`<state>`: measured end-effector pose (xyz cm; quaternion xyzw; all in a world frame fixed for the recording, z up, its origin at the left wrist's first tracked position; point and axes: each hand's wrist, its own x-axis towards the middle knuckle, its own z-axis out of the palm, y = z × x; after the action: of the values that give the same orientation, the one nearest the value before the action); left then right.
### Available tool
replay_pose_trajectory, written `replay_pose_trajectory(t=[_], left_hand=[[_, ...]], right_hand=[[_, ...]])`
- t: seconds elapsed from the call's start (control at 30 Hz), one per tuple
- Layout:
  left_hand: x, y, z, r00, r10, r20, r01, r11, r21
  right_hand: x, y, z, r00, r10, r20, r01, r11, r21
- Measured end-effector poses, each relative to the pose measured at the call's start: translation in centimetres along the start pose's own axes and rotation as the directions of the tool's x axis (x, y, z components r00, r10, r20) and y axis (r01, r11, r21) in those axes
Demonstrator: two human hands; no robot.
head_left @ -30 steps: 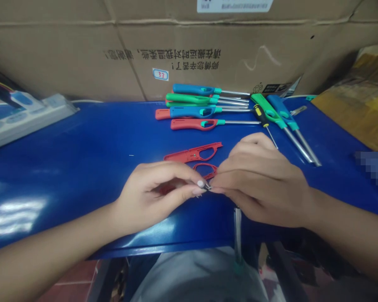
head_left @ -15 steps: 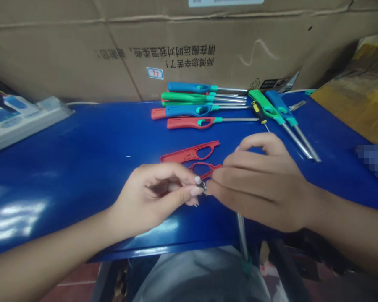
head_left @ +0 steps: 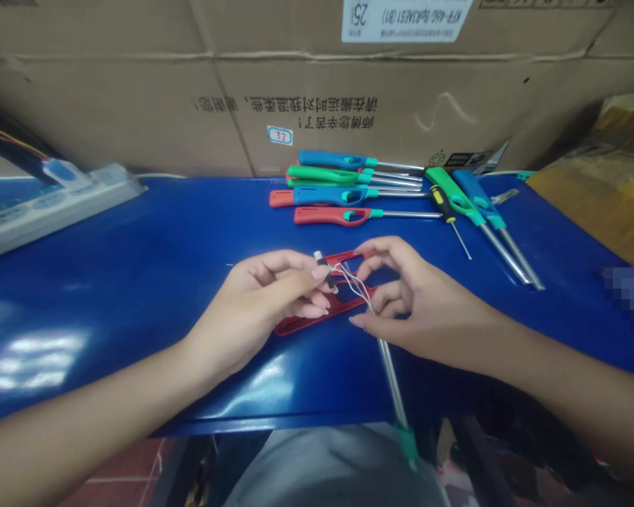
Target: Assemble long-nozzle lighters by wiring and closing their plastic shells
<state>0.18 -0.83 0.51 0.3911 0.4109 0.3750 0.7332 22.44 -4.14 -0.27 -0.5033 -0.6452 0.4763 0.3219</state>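
Observation:
My left hand (head_left: 258,299) pinches a small dark-and-white igniter part (head_left: 321,267) between thumb and fingers. Thin pale wires (head_left: 351,278) run from it to my right hand (head_left: 409,299), whose fingertips curve around the upper end of a steel lighter tube (head_left: 389,377). That tube slants down past the table's front edge to a green collar (head_left: 406,440). Red lighter shell halves (head_left: 317,317) lie beneath both hands, partly hidden.
Finished blue, green and red lighters (head_left: 338,197) lie at the back of the blue table (head_left: 110,303). Nearby are a yellow-and-black screwdriver (head_left: 444,204) and a power strip (head_left: 58,201). Cardboard cartons (head_left: 375,105) stand behind, with a yellow bag (head_left: 597,190) at right.
My hands have moved apart, and the thin wires between them now show. The red shell halves have shifted closer together beneath my hands. The camera view has moved slightly.

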Motion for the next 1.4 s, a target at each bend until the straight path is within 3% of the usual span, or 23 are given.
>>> replay_pose_trajectory(t=[0.07,0.23,0.37,0.43,0.5,0.57,0.63,0.73,0.8,0.87,0.93,1.0,1.1,1.27,1.4], left_hand=[[0.1,0.1,-0.1,1.0,-0.008,-0.007,0.008,1.0,-0.019],[0.0,0.0,-0.2,0.999,0.025,0.029,-0.025,1.0,0.005],[-0.5,0.3,-0.3,0.973,0.211,0.098,-0.227,0.95,0.215],[-0.6,0.4,-0.4,0.921,0.367,0.132,-0.39,0.848,0.358],[-0.7,0.4,-0.6,0.842,0.499,0.208,-0.532,0.698,0.479],[-0.7,0.3,-0.8,0.78,0.547,0.302,-0.608,0.552,0.571],[-0.7,0.2,-1.0,0.756,0.555,0.347,-0.623,0.448,0.641],[-0.5,0.1,-1.3,0.775,0.548,0.315,-0.568,0.386,0.727],[-0.2,0.3,-1.4,0.814,0.516,0.265,-0.51,0.419,0.751],[0.2,0.5,-1.5,0.879,0.431,0.202,-0.429,0.532,0.73],[0.5,0.7,-1.6,0.948,0.283,0.145,-0.303,0.666,0.681],[0.7,1.0,-1.5,0.987,0.111,0.113,-0.157,0.763,0.627],[0.7,1.3,-1.4,0.989,-0.067,0.13,-0.015,0.838,0.545],[0.7,1.2,-1.3,0.957,-0.207,0.204,0.091,0.879,0.467],[0.6,0.7,-1.2,0.937,-0.27,0.22,0.172,0.908,0.381]], right_hand=[[0.2,-0.7,-0.4,0.993,0.089,0.076,-0.096,0.991,0.093],[0.9,-2.2,-1.4,0.958,0.211,0.193,-0.231,0.969,0.086],[1.4,-2.0,-2.0,0.936,0.243,0.255,-0.261,0.965,0.036],[1.6,-1.6,-2.3,0.913,0.253,0.319,-0.27,0.963,0.01],[1.8,-1.3,-2.6,0.875,0.254,0.412,-0.275,0.961,-0.01],[1.9,-0.9,-2.9,0.827,0.245,0.506,-0.269,0.963,-0.027],[1.9,-0.7,-3.1,0.793,0.226,0.566,-0.241,0.969,-0.05],[1.8,-0.6,-3.3,0.788,0.188,0.586,-0.174,0.981,-0.08],[1.8,-0.6,-3.4,0.797,0.165,0.581,-0.13,0.986,-0.102],[1.8,-0.7,-3.5,0.805,0.143,0.575,-0.084,0.988,-0.129],[1.9,-0.7,-3.6,0.818,0.12,0.563,-0.04,0.988,-0.151],[1.9,-0.7,-3.6,0.825,0.105,0.555,-0.013,0.986,-0.166],[1.9,-0.7,-3.7,0.829,0.084,0.553,0.028,0.981,-0.19],[1.7,-0.9,-3.6,0.835,-0.018,0.55,0.14,0.973,-0.182],[1.3,-0.9,-2.5,0.898,-0.081,0.432,0.17,0.97,-0.173]])
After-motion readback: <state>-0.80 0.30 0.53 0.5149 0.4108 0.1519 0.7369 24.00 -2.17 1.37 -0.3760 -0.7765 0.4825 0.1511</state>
